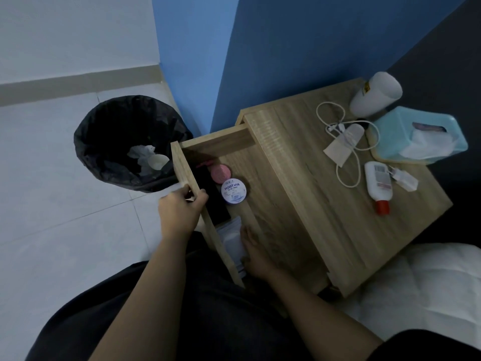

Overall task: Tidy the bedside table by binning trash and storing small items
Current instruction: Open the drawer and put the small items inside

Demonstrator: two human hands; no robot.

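Bedroom in home: wooden bedside table [325, 204] beside white duvet [421, 295], tissue box [406, 131].

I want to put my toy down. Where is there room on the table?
The bare wood between the open drawer and the white cable, down to the near edge. Crowded around the tissue box and lotion bottle.

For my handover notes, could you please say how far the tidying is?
Done: crumpled white tissues in the black-lined bin. In hand: left hand grips the open wooden drawer, right hand rests inside. Left: white cable, red-capped white bottle on top.
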